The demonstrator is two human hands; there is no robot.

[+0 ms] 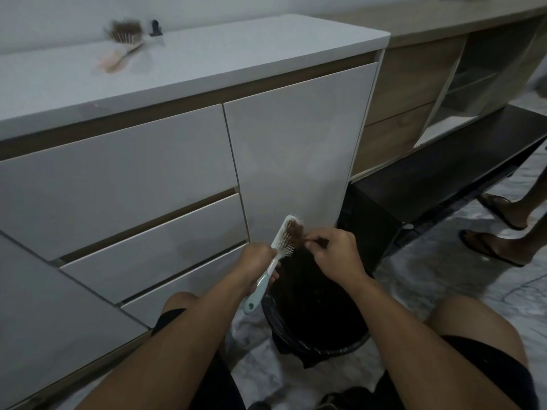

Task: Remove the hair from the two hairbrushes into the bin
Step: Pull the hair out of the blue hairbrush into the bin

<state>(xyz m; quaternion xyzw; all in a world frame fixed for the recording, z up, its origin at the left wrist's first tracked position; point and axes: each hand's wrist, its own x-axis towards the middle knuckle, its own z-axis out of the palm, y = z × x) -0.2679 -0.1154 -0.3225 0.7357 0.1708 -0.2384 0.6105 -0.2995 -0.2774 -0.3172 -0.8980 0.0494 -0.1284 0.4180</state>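
My left hand [257, 261] is wrapped around the handle of the white hairbrush [278, 250], tilting its bristles toward my right hand [331, 253], whose fingertips pinch the brown hair clump [294, 232] at the head. I hold both directly over the black-lined bin [313, 347] so loosened hair should fall in. The second hairbrush [122, 39] waits, still matted, on the countertop [207, 60] at eleven o'clock

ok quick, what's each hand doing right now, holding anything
Left hand: closed around the handle of the white hairbrush, over the bin.
Right hand: fingers pinched shut on the clump of hair in the bristles.
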